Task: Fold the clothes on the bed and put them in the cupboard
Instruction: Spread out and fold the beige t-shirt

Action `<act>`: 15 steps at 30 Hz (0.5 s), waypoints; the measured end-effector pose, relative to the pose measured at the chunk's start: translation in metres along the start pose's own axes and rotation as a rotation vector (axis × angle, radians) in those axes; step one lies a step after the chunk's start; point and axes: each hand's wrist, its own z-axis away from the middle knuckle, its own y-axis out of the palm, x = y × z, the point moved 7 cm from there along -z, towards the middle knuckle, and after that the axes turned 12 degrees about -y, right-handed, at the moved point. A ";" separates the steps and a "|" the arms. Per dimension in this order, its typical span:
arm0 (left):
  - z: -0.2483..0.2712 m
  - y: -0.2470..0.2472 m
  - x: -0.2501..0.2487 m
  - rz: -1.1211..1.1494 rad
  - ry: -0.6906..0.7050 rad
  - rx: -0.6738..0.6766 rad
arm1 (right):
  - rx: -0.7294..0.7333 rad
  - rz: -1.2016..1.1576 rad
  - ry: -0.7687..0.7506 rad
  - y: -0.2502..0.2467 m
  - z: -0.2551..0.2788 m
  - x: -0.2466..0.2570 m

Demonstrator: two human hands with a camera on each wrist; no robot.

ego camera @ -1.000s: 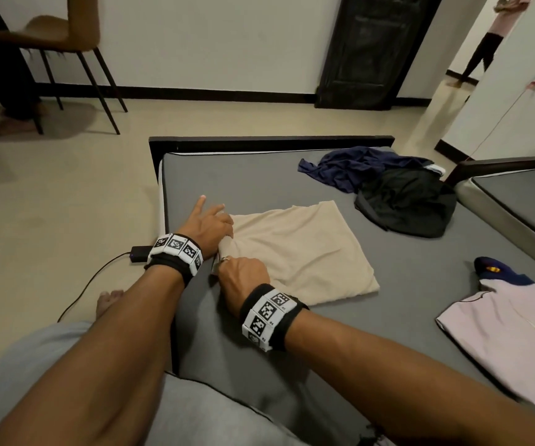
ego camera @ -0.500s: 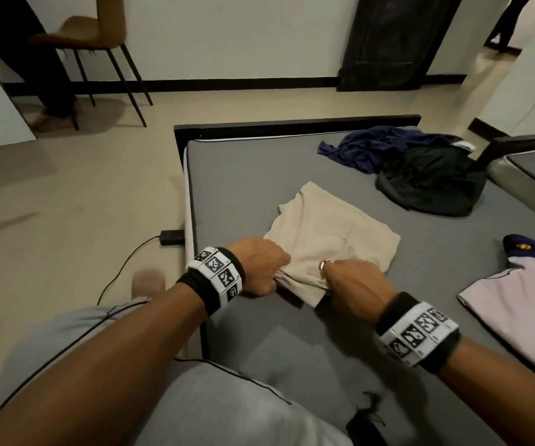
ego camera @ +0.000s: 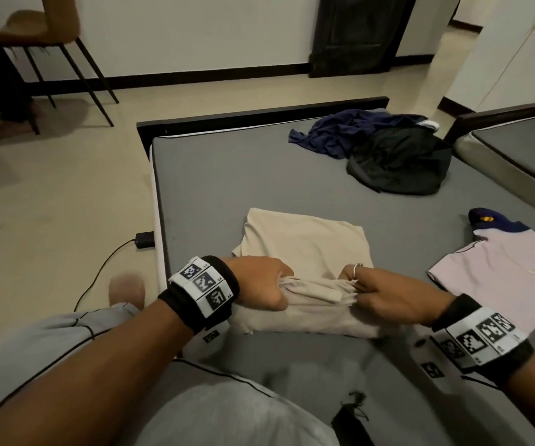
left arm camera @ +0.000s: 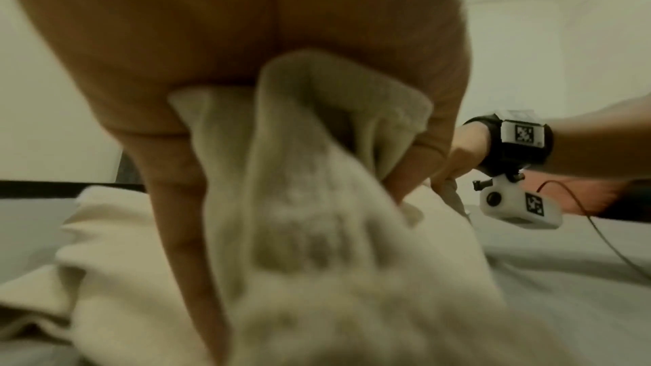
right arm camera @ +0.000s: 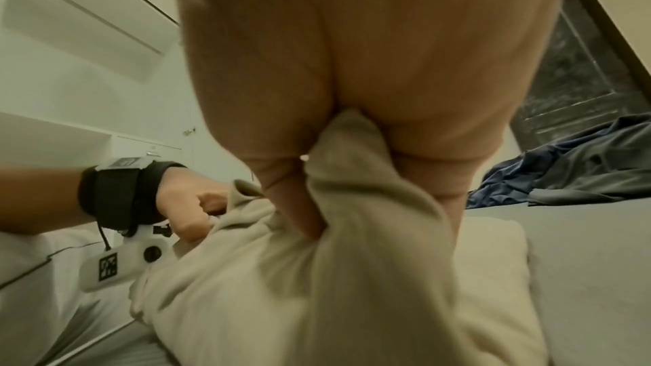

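The near edge of a folded beige cloth garment [ego camera: 304, 252] is gripped by both hands on the grey bed mattress [ego camera: 214, 188]. The left hand [ego camera: 259, 283] is closed in a fist around bunched fabric at one end; the right hand [ego camera: 385, 294], a ring on one finger, is curled round the other end, cloth pinched between thumb and fingers [right arm camera: 299, 205]. Beyond the fingers the rest of the garment lies flat. To the right of the right hand a pale pink folded top [ego camera: 501, 272] is seen. Farther off, a crumpled black garment [ego camera: 398, 165] and a navy blue garment [ego camera: 333, 133] lie touching.
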 end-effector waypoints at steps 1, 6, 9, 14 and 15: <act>-0.001 -0.005 0.003 -0.020 -0.009 -0.045 | -0.043 -0.026 -0.005 -0.001 -0.002 -0.004; -0.008 -0.023 0.010 -0.110 -0.072 -0.084 | -0.120 -0.014 0.019 0.004 -0.013 -0.018; -0.020 -0.020 0.008 -0.189 -0.061 -0.041 | -0.049 0.049 0.024 0.009 -0.018 -0.025; -0.036 -0.032 0.000 -0.187 -0.004 -0.134 | -0.149 0.092 -0.122 -0.008 -0.029 -0.026; -0.039 -0.039 -0.001 -0.202 -0.011 -0.170 | -0.177 0.087 -0.118 -0.016 -0.032 -0.029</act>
